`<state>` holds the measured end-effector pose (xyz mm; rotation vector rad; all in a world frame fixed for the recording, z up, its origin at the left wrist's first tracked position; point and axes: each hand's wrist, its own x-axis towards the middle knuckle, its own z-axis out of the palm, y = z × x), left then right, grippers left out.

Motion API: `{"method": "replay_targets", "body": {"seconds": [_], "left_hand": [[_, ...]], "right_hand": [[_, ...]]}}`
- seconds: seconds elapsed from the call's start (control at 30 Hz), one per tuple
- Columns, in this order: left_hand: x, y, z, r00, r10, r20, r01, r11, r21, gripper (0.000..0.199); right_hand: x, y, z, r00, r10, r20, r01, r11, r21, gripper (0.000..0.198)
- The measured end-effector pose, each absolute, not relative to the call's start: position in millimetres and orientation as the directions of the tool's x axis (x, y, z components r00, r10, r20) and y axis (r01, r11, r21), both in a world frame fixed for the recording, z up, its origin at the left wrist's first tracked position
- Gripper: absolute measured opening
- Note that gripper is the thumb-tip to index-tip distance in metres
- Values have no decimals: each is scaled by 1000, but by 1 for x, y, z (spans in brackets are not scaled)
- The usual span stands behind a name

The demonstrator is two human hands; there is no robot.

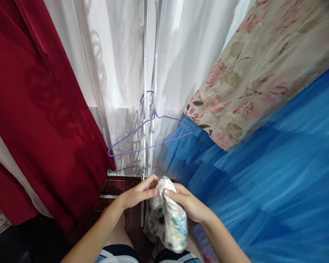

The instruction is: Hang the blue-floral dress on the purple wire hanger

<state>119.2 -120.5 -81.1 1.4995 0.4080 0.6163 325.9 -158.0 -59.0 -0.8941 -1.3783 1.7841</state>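
A bunched piece of patterned cloth (174, 223), white with blue, yellow and dark prints, hangs between my two hands above my lap. My left hand (144, 190) pinches its upper left edge with thumb and fingers. On the other side, my right hand (185, 199) grips the same cloth, thumb lying on top of it. The cloth's lower part is blurred, so its exact kind cannot be made out. A purple wire hanger (153, 146) hangs with nothing on it, just beyond my hands.
White metal poles (149, 73) stand upright behind the hanger, before white curtains (120, 54). A red cloth (44, 109) hangs at left. To the right are a floral cloth (235, 80) and ruffled blue tulle (276, 175). Dark reddish flooring (120, 187) shows below.
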Motion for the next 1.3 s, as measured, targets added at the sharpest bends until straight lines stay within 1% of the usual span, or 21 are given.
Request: {"method": "replay_targets", "body": {"seconds": [0.07, 0.1, 0.17, 0.23, 0.33, 0.4, 0.43, 0.47, 0.53, 0.57, 0.63, 0.7, 0.8, 0.87, 0.97, 1.03, 1.07, 1.13, 1.17, 1.23, 1.3], "left_hand": [[104, -131, -101, 850, 525, 45, -93, 65, 994, 56], [99, -138, -110, 860, 511, 15, -62, 74, 995, 61], [94, -154, -123, 834, 551, -32, 18, 30, 999, 60], [91, -166, -130, 789, 611, -68, 86, -1, 996, 51], [82, -175, -131, 749, 646, -144, 100, 104, 990, 44], [69, -173, -125, 739, 650, -178, 71, 188, 980, 47], [61, -170, -120, 739, 649, -182, 74, 189, 979, 50], [52, -166, -114, 741, 648, -177, 99, 154, 983, 52], [34, -155, -98, 734, 658, -166, 224, -5, 974, 55], [26, -150, -90, 722, 672, -163, 309, -102, 946, 55], [14, -142, -78, 693, 706, -149, 463, -276, 842, 56], [6, -138, -74, 659, 744, -110, 576, -406, 709, 53], [-1, -130, -79, 603, 797, 36, 673, -532, 513, 33], [-11, -120, -80, 571, 803, 172, 684, -581, 442, 36], [-36, -95, -68, 514, 798, 315, 663, -602, 444, 44], [-53, -74, -50, 450, 811, 374, 673, -583, 455, 45], [-61, -62, -39, 418, 816, 400, 689, -571, 446, 44], [-70, -38, -20, 360, 818, 449, 725, -548, 416, 42], [-71, -27, -11, 339, 813, 474, 736, -543, 405, 40], [-66, -9, 5, 299, 791, 534, 737, -547, 398, 38], [-50, 0, 17, 260, 766, 588, 720, -559, 410, 41]], "right_hand": [[329, -157, -47, -520, 850, -84, -117, -168, -979, 34], [330, -156, -40, -512, 856, -70, -104, -142, -984, 32], [331, -153, -28, -498, 866, -44, -67, -89, -994, 32], [332, -149, -18, -488, 872, -33, -43, -62, -997, 31], [337, -145, -7, -449, 893, -41, -66, -79, -995, 31], [343, -143, -2, -408, 911, -53, -103, -103, -989, 30], [347, -142, 1, -382, 922, -59, -120, -112, -986, 30], [351, -140, 3, -349, 935, -62, -132, -114, -985, 30], [358, -134, 9, -280, 959, -48, -135, -89, -987, 29], [360, -131, 12, -250, 968, -24, -127, -58, -990, 29], [360, -123, 16, -213, 976, 51, -96, 31, -995, 30], [356, -115, 17, -201, 971, 129, -57, 120, -991, 31], [350, -107, 12, -184, 965, 189, -14, 190, -982, 31], [349, -103, 9, -165, 961, 220, 19, 227, -974, 32], [351, -92, 7, -189, 932, 311, 170, 343, -924, 36], [350, -79, 7, -237, 893, 383, 354, 446, -822, 38], [348, -71, 7, -255, 878, 405, 467, 478, -743, 38], [340, -55, 5, -260, 874, 410, 671, 469, -574, 41], [335, -48, 3, -247, 881, 404, 740, 441, -508, 42], [325, -39, -4, -214, 893, 397, 806, 391, -445, 42], [316, -37, -12, -198, 892, 406, 813, 381, -440, 39]]}}
